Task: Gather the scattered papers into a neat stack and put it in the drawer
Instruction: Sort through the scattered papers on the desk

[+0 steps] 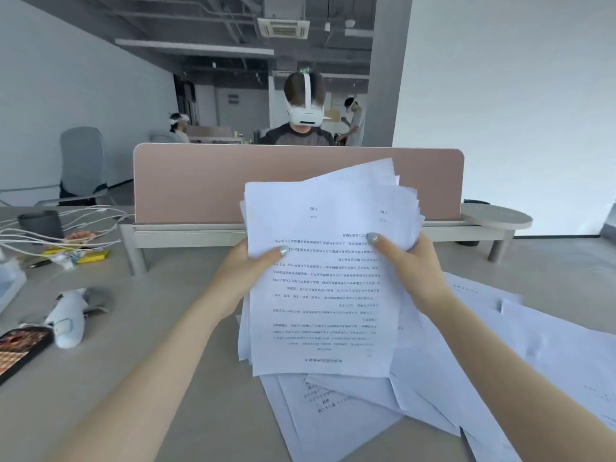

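Observation:
I hold a thick, uneven bundle of printed white papers (323,295) upright above the desk, its text upside down and its upper sheets fanned to the right. My left hand (245,266) grips the bundle's left edge, thumb on the front sheet. My right hand (405,261) grips its right edge, thumb on the front too. More loose papers (500,368) lie scattered flat on the desk under and to the right of the bundle. No drawer is in view.
A pink divider panel (200,181) on a low shelf stands across the desk behind the papers, with a person in a headset beyond it. At left lie white cables (60,231), a plush toy (68,316), a phone (20,348) and snack packets. A round stand (496,216) sits at right.

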A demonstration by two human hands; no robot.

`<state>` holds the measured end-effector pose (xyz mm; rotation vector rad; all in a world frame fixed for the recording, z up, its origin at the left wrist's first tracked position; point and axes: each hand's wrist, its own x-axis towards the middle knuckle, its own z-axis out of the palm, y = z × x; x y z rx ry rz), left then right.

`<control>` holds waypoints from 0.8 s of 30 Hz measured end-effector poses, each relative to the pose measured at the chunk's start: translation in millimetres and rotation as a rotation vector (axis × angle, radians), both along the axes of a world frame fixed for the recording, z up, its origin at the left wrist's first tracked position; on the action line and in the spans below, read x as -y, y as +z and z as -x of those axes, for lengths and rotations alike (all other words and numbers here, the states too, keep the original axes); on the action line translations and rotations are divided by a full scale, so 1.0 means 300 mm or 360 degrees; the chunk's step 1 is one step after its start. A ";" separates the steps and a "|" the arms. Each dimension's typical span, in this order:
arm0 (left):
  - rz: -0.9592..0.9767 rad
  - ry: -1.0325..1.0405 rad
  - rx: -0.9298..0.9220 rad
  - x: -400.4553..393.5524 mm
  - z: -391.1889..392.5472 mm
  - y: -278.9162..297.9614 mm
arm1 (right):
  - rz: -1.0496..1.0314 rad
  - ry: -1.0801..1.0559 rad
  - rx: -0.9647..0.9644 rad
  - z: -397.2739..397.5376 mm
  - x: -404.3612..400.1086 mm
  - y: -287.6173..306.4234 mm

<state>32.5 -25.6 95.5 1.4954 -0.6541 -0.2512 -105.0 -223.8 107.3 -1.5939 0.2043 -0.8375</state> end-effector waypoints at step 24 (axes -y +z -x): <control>0.0456 0.0189 -0.0183 0.030 0.033 0.004 | -0.0181 0.0147 -0.0212 -0.072 0.030 -0.087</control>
